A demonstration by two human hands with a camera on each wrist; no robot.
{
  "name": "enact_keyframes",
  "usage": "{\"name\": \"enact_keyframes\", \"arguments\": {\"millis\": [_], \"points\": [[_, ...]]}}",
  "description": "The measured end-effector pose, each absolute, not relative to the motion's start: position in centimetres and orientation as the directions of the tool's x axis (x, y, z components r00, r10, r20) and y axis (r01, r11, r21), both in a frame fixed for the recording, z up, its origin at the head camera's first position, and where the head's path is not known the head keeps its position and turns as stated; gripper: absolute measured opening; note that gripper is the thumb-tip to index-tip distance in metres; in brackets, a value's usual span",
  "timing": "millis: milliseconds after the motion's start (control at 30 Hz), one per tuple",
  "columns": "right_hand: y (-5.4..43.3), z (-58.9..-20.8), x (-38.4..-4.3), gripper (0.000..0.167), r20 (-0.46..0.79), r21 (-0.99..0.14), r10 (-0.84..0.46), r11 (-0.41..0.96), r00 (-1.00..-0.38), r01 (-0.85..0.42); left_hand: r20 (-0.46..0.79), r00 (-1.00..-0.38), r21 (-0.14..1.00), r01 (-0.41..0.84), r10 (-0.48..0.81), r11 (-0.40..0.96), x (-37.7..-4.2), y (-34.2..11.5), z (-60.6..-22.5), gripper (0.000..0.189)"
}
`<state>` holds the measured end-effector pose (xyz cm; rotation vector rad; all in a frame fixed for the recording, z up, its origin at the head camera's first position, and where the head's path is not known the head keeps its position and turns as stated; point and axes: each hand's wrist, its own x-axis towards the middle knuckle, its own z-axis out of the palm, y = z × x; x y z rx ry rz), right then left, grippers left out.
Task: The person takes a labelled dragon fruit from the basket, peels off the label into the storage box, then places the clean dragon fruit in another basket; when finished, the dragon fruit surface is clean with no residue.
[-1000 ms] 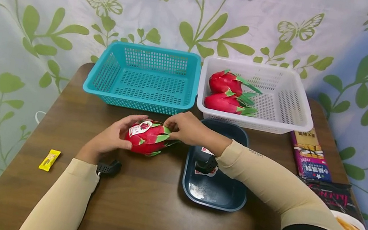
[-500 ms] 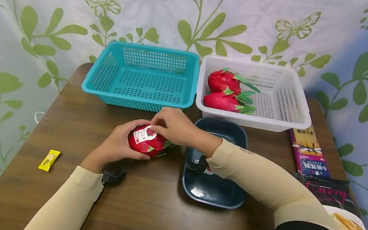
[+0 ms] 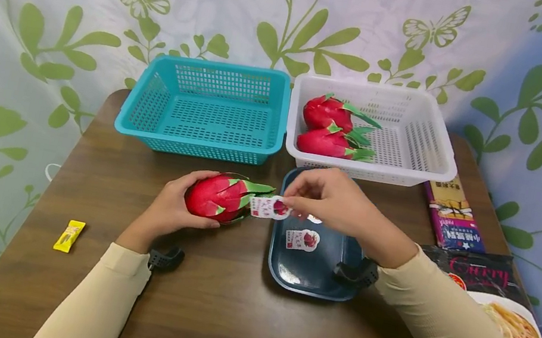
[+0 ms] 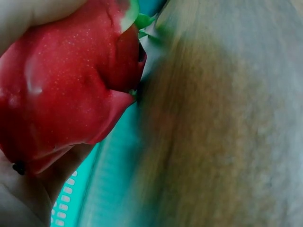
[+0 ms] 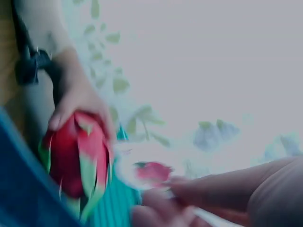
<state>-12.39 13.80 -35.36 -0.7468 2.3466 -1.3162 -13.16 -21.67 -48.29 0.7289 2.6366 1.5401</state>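
My left hand [image 3: 171, 212] grips a red dragon fruit [image 3: 217, 197] with green leaf tips, held over the table in front of the teal basket; its visible side bears no sticker. The same dragon fruit [image 4: 66, 85] fills the upper left of the left wrist view. Between thumb and fingers my right hand [image 3: 336, 201] pinches a white sticker [image 3: 264, 206] with a dragon fruit picture, off the fruit and just right of its leaves. Below that hand lies a dark blue tray [image 3: 310, 287], with another such sticker [image 3: 302, 240] inside it.
At the back stand a teal basket [image 3: 198, 150] and a white basket [image 3: 400, 176], the latter with two dragon fruits [image 3: 327, 141]. A yellow packet [image 3: 69, 236] lies at left. A purple pasta pack [image 3: 455, 219] and a black food pack [image 3: 497, 275] lie along the right edge.
My right hand has peeled the sticker off the dragon fruit and moved right with it, over the blue tray. My left hand still holds the fruit in nearly the same spot.
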Motion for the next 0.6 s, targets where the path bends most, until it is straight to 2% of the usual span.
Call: {"name": "enact_keyframes", "arguments": {"millis": [100,300,433,600], "points": [[16.5,-36.7,-11.1,0.006,-0.156,-0.839,-0.538,0.514,-0.828,-0.176,0.216,-0.893,0.828,0.382,0.395,0.411,-13.2,-21.7,-48.1,0.097],[17.7,-39.3,-9.6,0.006,-0.332,-0.793,-0.573,0.600,-0.750,-0.107,0.222,-0.898,0.825,0.380,0.379,0.418,-13.0,-21.8,-48.0,0.097],[16.8,-40.4,-9.0,0.009,-0.345,-0.716,-0.529,0.683,-0.776,-0.147,0.219,-0.899,0.825,0.378,0.380,0.419,-13.0,-21.8,-48.2,0.096],[16.1,-41.0,-8.2,0.007,-0.286,-0.501,-0.452,0.822,-0.845,-0.270,0.217,-0.893,0.828,0.382,0.393,0.411,-13.2,-21.6,-48.4,0.096]]}}
